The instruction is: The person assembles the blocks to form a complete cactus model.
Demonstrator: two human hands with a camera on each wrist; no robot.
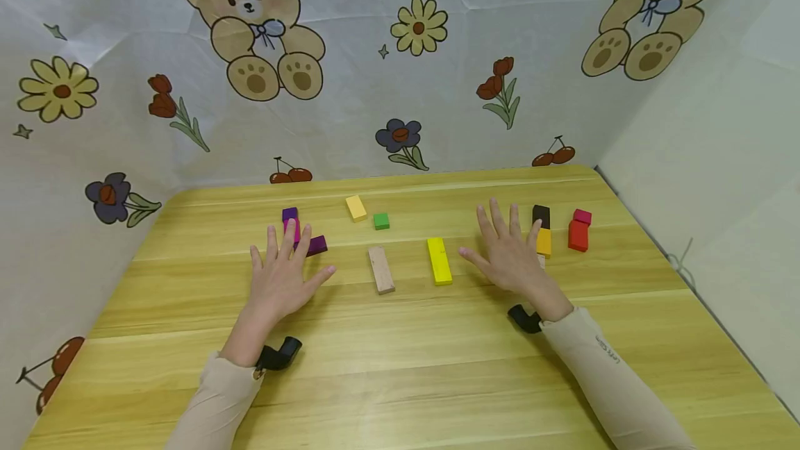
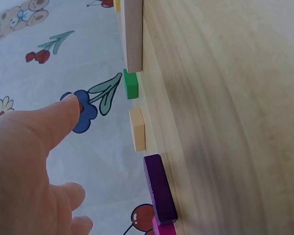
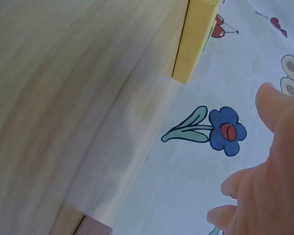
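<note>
1. At near right, a beige fabric sleeve (image 1: 615,384) is bearing small dark lettering (image 1: 607,349), apparently beginning "Let's"; the remainder is proving illegible.
2. Left hand (image 1: 281,282): fingers are spreading wide, gripping nothing.
3. Right hand (image 1: 515,259): fingers are likewise fanning apart, gripping nothing. By judgement, no block is being handled; whether work is awaiting a start or standing finished cannot be told.
4. Unpainted pale wooden bar (image 1: 382,271) and bright yellow oblong block (image 1: 439,262): lying singly between the hands, ungrouped.
5. Dark purple oblong block (image 1: 317,246), magenta block (image 1: 292,228) and violet block (image 1: 290,213): clustering by the left hand.
6. Orange block (image 1: 544,242) and black block (image 1: 542,216): lying end to end beside the right hand, a pale wooden piece (image 1: 542,261) partly showing. Red oblong block (image 1: 578,236) and crimson block (image 1: 582,217): touching, farther right.
7. Small green block (image 1: 381,221) and pale yellow block (image 1: 356,208): lying farther back, apart, ungrouped.
8. White printed fabric backdrop (image 1: 350,123): showing no readable label.
</note>
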